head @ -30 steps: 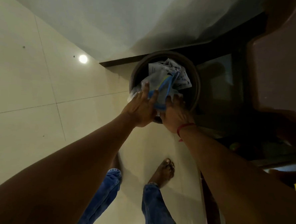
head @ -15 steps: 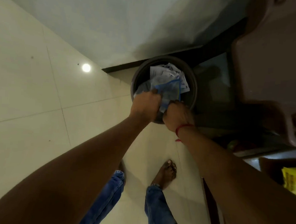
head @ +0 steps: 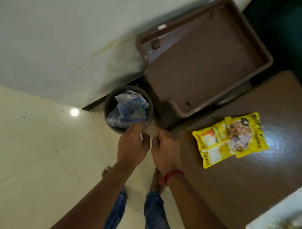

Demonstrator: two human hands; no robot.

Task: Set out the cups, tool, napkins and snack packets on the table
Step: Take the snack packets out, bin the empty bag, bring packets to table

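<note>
Two yellow snack packets [head: 230,138] lie overlapping on the brown table [head: 248,182] at the right. My left hand [head: 133,145] and my right hand [head: 165,150] hover close together just in front of a round dark bin [head: 109,111], backs toward the camera. Their fingers are loosely curled and I see nothing held in them. The left fingertips almost touch the bin's near rim. Inside the bin sit a clear plastic bag with blue edging [head: 131,111] and crumpled white paper [head: 128,96]. No cups, tool or napkins are in view.
A brown plastic tray-like piece [head: 203,55] stands beyond the table, next to the bin. The bin rests on pale floor tiles [head: 29,151] against a light wall. A blurred white object [head: 281,223] lies at the table's lower right. My feet and jeans show below.
Both hands let go of the blue-edged bag, which stays in the bin, and drew back toward me. The view swung right, bringing the table and yellow packets into sight.
</note>
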